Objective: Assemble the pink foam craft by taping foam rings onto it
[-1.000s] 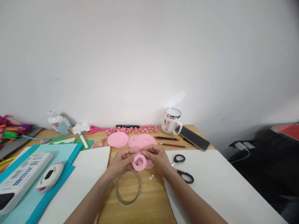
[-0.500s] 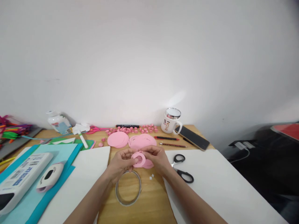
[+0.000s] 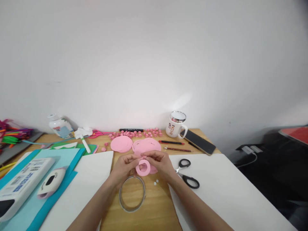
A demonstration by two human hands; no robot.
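Between my two hands is a pink paper spiral (image 3: 143, 173), curled into a ring with an open middle. My left hand (image 3: 124, 167) pinches its upper left edge, thumb and fingers closed. From the other side my right hand (image 3: 160, 163) pinches the top of it, fingertips meeting those of the left. Just below my left hand lies a roll of tape (image 3: 132, 211) on the wooden table, close to the fingers. Pink paper discs (image 3: 121, 144) and more cut pink paper (image 3: 148, 146) lie beyond the hands. Two tiny white bits (image 3: 155, 183) rest by my right wrist.
Black-handled scissors (image 3: 191, 182) lie on white paper at right. Behind are a mug (image 3: 173, 128), a phone (image 3: 201, 142), pencils (image 3: 178, 149) and several small pink rolled paper roses (image 3: 134, 133). Left are blue sheets (image 3: 64, 157), a white box (image 3: 26, 179) and a bottle (image 3: 60, 126).
The pink ring has tipped and dropped slightly, and its middle shows more openly. My left thumb has moved from inside the ring up to its top edge.
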